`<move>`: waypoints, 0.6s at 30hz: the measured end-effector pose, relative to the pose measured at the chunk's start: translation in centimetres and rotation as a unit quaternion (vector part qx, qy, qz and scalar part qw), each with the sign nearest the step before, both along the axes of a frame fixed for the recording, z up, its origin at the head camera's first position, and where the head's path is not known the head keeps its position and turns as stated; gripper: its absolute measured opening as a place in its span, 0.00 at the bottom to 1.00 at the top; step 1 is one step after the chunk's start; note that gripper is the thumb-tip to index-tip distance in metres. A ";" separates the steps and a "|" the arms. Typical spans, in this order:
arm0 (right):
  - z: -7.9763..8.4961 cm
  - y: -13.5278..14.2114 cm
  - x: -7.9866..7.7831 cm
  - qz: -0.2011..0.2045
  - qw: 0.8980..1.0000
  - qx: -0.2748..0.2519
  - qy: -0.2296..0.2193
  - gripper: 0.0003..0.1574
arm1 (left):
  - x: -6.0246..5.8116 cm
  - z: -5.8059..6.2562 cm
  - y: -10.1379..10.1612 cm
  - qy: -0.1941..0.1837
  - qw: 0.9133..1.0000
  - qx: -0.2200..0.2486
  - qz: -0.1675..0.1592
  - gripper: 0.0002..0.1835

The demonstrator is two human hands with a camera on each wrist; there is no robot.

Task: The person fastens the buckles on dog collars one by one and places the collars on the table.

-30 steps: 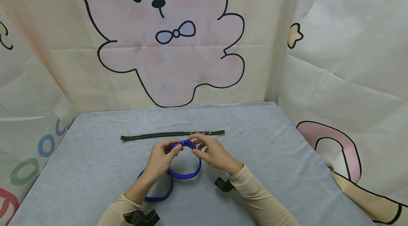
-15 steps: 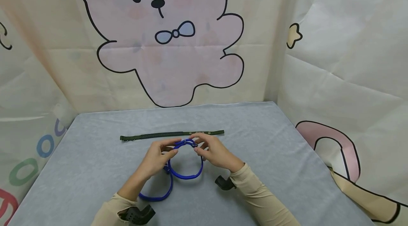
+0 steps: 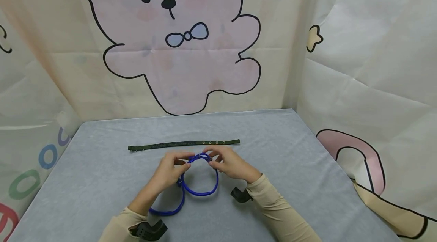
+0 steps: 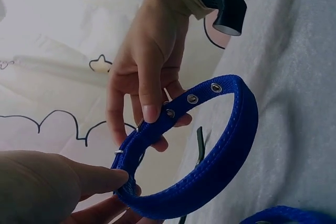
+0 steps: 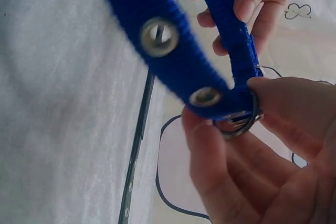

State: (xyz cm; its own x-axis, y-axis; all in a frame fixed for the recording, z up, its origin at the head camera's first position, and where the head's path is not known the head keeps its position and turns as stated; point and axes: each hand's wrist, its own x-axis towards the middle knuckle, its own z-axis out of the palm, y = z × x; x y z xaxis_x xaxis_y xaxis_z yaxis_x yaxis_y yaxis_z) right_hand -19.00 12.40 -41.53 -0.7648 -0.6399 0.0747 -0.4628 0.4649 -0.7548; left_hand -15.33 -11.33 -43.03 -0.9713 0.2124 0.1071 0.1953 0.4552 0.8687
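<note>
A blue collar [image 3: 200, 193] with metal eyelets is closed into a loop and held up between both hands. My left hand [image 3: 170, 170] pinches the band on the left of its upper part, thumb against fingers. On the right, my right hand [image 3: 232, 163] grips the collar beside its metal buckle [image 5: 239, 125], which shows close up in the right wrist view. The band's end with eyelets [image 4: 192, 99] runs past the right fingers in the left wrist view. A second blue collar [image 3: 167, 212], also looped, lies on the table below the left hand, partly hidden by the left wrist.
A green collar [image 3: 177, 144] with eyelets lies stretched out straight behind the hands. Grey cloth [image 3: 307, 204] covers the table. Printed curtains [image 3: 205, 71] stand at the back and both sides.
My left hand has shifted left along the band and its thumb has drawn back. The held loop has turned to face the head camera more and dipped slightly. My right hand stays nearly in place.
</note>
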 end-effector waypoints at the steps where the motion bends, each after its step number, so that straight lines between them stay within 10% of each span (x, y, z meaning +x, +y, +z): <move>1: 0.0 0.0 0.0 0.001 1.000 0.005 -0.001 0.25 | 0.0 -0.1 0.1 0.001 1.000 -0.007 -0.001 0.17; 18: -1.1 0.0 -0.6 0.030 0.996 0.046 -0.071 0.21 | -0.3 -1.4 -0.2 -0.005 0.995 -0.032 -0.091 0.16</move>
